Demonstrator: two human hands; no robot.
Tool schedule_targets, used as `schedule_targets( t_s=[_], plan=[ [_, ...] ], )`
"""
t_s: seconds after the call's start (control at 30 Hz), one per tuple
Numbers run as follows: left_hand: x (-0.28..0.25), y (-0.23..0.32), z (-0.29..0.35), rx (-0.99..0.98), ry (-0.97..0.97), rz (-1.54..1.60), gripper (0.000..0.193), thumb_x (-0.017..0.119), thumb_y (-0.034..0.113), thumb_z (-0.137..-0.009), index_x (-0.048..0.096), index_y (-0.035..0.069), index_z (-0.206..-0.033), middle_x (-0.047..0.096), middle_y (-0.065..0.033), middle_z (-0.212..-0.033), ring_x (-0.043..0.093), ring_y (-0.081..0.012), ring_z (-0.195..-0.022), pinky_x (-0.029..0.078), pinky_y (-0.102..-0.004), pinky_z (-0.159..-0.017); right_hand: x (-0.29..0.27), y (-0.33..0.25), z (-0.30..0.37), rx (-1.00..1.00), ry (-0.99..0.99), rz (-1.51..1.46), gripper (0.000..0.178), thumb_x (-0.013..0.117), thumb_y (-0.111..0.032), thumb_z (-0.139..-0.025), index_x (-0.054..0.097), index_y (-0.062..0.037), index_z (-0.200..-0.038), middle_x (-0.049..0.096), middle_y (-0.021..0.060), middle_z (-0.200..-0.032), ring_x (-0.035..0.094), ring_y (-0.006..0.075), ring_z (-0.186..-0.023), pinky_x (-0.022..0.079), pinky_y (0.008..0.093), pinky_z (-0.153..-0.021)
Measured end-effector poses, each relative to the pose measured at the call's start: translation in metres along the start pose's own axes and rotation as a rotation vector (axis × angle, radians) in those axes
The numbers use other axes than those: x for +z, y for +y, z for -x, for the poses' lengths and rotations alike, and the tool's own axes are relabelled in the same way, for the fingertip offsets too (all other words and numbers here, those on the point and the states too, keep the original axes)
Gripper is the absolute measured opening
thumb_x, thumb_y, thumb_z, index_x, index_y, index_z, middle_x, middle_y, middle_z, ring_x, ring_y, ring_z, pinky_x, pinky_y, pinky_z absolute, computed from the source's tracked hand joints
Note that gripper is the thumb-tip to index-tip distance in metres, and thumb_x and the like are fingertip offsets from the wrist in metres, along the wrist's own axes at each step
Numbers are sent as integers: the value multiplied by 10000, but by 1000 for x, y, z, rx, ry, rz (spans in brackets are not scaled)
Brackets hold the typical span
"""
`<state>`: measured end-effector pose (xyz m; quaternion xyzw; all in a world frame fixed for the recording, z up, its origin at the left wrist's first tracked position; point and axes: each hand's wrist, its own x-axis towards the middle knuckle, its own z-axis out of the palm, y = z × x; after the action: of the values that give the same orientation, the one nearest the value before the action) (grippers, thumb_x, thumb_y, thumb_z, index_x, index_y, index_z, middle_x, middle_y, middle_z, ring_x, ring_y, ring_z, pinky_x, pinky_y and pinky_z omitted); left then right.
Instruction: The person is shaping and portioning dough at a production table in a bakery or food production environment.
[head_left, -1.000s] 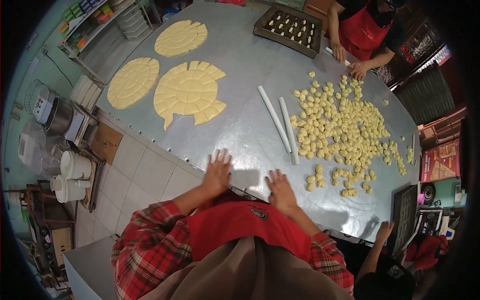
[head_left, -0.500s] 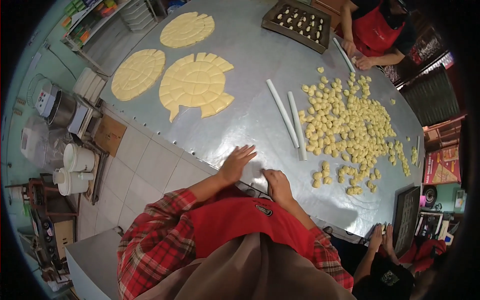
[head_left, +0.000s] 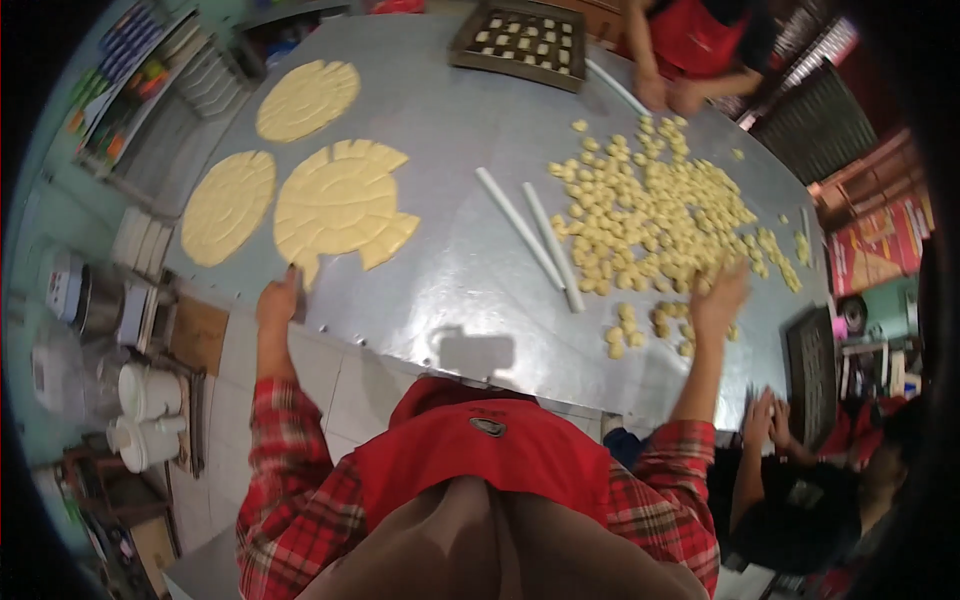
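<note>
Spreading wide apart over the table (head_left: 440, 130), the person's two hands are near different dough. The left hand (head_left: 277, 302) is at the near left edge, its fingers partly curled and one fingertip pointing away from the body; whether it pinches anything I cannot tell. That fingertip lies right beside a narrow dough tail (head_left: 308, 272), and I cannot make out whether they touch. The right hand (head_left: 718, 300) is blurred but looks open, fingers spread over the near right side of the dough pieces (head_left: 655, 205); contact with them is unclear.

The dough tail juts from the near left of the nearest dough sheet (head_left: 335, 205), its long axis running roughly toward the table's near edge. The sheet itself lies just beyond the left hand and to its right, scored into segments, with a ragged gap on its near right side. The left hand is much the nearer one to it; the right hand is well apart, across two white rods (head_left: 520, 228) that slant side by side from far left to near right.

Farther out, a second dough sheet (head_left: 228, 208) lies to the left and a third dough sheet (head_left: 308, 100) beyond. A baking tray (head_left: 460, 56) stands at the far edge, holding rows of pale pieces. A co-worker's hands (head_left: 668, 95) are at the far right, and another co-worker's hands (head_left: 765, 420) at the near right, beside a dark tray (head_left: 812, 370).
</note>
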<state>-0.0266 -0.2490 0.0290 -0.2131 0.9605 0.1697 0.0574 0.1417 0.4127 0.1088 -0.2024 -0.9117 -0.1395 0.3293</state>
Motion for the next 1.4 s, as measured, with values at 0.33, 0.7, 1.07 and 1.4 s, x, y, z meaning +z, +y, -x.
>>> schedule_targets(
  t_s=[0.33,0.7,1.07,1.4],
  plan=[
    [46,17,-27,138,168,300,345,685,258,-809,590,-3,-1014,650,-167,-978,650,-279,-891,508,-382,-761,-44,-168,89,-300,-354,-859,529,566,11,-744,530,-81,-1264,371,224,-1408,372,407,-1278,272,504,-1070],
    [14,78,172,256,-807,1069,240,551,157,-894,537,46,-1106,574,-6,-865,526,-95,-710,447,-242,-595,-87,-238,94,-648,-662,-1210,545,649,-21,-706,540,-55,-1239,409,209,-1381,466,380,-1210,419,406,-991],
    [16,119,213,730,-903,749,208,523,159,-939,592,-28,-879,535,-18,-700,499,-97,-678,447,-251,-616,-109,-247,90,-951,-625,-934,426,598,-122,-827,462,61,-1186,601,155,-1013,613,291,-852,521,363,-684],
    [62,137,177,529,-628,932,185,522,161,-922,643,22,-903,613,-31,-748,532,-111,-658,442,-260,-615,-76,-169,82,-504,-1016,-1142,157,589,-85,-768,592,-15,-908,608,177,-863,601,350,-823,497,406,-712]
  ],
)
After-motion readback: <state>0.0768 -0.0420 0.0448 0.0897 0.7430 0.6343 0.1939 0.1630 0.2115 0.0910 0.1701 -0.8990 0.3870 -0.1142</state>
